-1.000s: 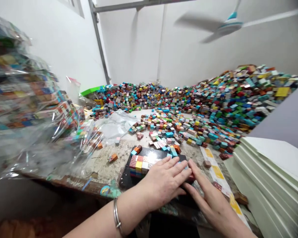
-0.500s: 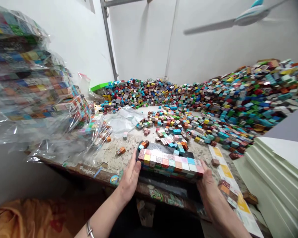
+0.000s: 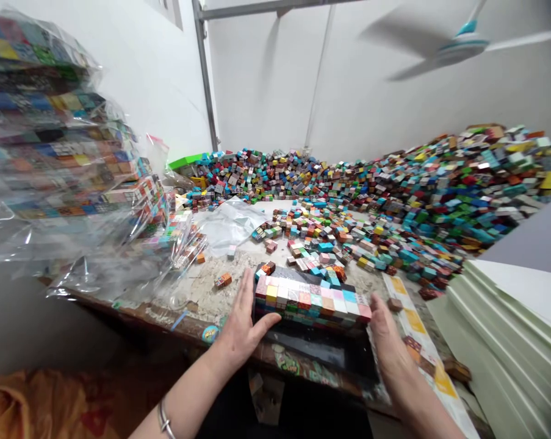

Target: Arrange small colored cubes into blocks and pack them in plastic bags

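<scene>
A row of small patterned blocks (image 3: 315,303), stacked more than one layer deep, lies in a black tray (image 3: 318,349) at the table's front edge. My left hand (image 3: 241,320) is at the row's left end, fingers stretched along it and thumb spread across the lower front. At the other end stands my right hand (image 3: 389,335), fingers extended upright beside the last pink block; whether it touches is unclear. Neither hand is wrapped round the row. Just behind the tray lie loose blocks, some orange (image 3: 338,273) and some light blue.
Loose blocks (image 3: 321,228) spread over the table, with a high heap (image 3: 476,183) at the right. Plastic-wrapped block stacks (image 3: 69,152) rise at the left beside a clear plastic bag (image 3: 232,225). Pale green ridged sheets (image 3: 490,341) stand at the right. A fan (image 3: 462,49) hangs above.
My left thumb has swung out from the row's end across its front. My right hand has eased slightly away from its end. The row now sits farther back, baring more of the tray's front.
</scene>
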Demonstrator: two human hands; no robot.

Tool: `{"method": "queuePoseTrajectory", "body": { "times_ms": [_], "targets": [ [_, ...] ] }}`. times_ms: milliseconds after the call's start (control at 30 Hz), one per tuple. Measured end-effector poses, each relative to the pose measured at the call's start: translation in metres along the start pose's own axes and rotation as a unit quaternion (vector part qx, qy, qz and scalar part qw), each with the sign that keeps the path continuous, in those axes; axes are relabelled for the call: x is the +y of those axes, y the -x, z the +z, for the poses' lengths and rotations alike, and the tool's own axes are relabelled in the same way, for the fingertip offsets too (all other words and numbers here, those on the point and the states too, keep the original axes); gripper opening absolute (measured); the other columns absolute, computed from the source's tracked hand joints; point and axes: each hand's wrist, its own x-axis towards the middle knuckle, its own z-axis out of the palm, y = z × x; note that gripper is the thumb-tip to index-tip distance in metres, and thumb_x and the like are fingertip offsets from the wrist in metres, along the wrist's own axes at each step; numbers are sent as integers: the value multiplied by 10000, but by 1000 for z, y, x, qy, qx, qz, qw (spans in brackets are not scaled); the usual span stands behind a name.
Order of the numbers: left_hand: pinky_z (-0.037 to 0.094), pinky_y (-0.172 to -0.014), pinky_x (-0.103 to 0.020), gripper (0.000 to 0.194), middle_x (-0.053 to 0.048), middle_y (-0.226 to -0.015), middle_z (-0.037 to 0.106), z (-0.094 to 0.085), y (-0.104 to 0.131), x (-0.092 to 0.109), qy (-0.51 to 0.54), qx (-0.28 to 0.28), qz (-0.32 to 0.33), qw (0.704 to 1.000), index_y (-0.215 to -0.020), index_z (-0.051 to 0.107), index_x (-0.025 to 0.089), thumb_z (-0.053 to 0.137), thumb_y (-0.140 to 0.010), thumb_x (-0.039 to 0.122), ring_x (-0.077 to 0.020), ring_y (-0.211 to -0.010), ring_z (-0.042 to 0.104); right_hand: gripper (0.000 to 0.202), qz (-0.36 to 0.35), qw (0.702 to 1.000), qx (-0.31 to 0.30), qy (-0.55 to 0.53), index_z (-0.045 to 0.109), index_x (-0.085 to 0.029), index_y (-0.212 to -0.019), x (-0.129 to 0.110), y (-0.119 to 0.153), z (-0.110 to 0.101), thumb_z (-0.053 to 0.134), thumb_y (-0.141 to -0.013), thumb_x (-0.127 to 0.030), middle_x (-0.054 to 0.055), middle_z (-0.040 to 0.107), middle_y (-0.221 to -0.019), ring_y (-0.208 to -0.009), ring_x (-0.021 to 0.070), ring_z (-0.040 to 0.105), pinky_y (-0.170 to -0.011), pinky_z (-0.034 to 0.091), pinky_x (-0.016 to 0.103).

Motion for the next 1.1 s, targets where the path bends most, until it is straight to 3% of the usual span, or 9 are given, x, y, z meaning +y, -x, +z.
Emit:
{"method": "queuePoseTrajectory", "body": {
  "times_ms": [67, 167, 300, 433, 500, 567, 667, 1000, 1100],
  "targets": [
    [128, -1090, -477, 921, -129, -1487, 6, -11, -17, 4, -96, 0, 99, 990, -1409, -14, 190, 515, -756, 568, -277, -1352, -21, 660, 18, 999, 23, 35, 90, -253, -1420, -12, -9, -17, 292, -855, -528, 57, 193, -1467, -1310, 280, 222, -1029, 274, 523],
    [76, -1085, -499, 1014, -163, -1474, 94, -25, -50, 19, -210, -72, 213, 951, -1399, 124, 138, 553, -644, 663, -305, -1348, -48, 770, -128, 986, -12, 107, 263, -141, -1378, -32, -30, -34, 440, -773, -583, 116, 199, -1461, -1339, 289, 98, -1060, 197, 514],
    [77, -1082, -485, 988, -171, -1399, 330, -26, -86, 38, -228, -197, 298, 906, -1338, 293, 115, 536, -596, 720, -304, -1340, 150, 781, -238, 944, -124, 190, 439, -124, -1266, -50, -61, -33, 619, -644, -561, 168, 416, -1348, -1285, 333, 275, -1043, 174, 556],
    [317, -996, -385, 794, -130, -1205, 554, -16, -97, 49, -178, -247, 304, 903, -1217, 450, 148, 570, -629, 668, -272, -1157, 467, 543, -257, 927, -219, 162, 581, -172, -1061, -63, -77, -25, 663, -618, -476, 98, 648, -1018, -979, 273, 566, -958, 324, 475],
    [425, -866, -335, 673, -109, -1088, 614, -13, -96, 52, -169, -256, 287, 908, -1143, 502, 158, 568, -669, 630, -253, -1019, 563, 439, -250, 928, -238, 141, 592, -184, -998, -68, -80, -22, 636, -645, -441, 54, 661, -872, -797, 219, 589, -775, 429, 361],
    [462, -756, -306, 559, -84, -990, 640, -11, -94, 54, -170, -267, 270, 909, -1063, 535, 166, 565, -701, 592, -243, -921, 602, 346, -243, 930, -238, 138, 594, -191, -932, -70, -80, -19, 613, -659, -403, 35, 647, -810, -712, 190, 568, -612, 410, 282],
    [460, -667, -269, 460, -58, -918, 640, -10, -91, 55, -176, -276, 263, 908, -964, 544, 172, 586, -710, 553, -221, -840, 615, 236, -233, 930, -242, 147, 584, -202, -852, -70, -79, -16, 597, -657, -333, 15, 631, -745, -647, 160, 544, -548, 359, 246],
    [447, -659, -269, 385, -29, -869, 623, -2, -86, 53, -226, -248, 269, 903, -943, 519, 181, 528, -767, 524, -203, -797, 607, 210, -219, 931, -241, 164, 556, -171, -873, -69, -71, -8, 545, -705, -296, 90, 638, -890, -761, 210, 576, -653, 434, 307],
    [456, -682, -292, 481, -55, -884, 619, -2, -85, 54, -235, -231, 285, 900, -947, 519, 161, 516, -737, 594, -220, -798, 604, 330, -254, 930, -205, 167, 552, -154, -1000, -65, -65, -10, 560, -709, -308, 129, 622, -1018, -939, 251, 563, -831, 419, 400]
  ]
}}
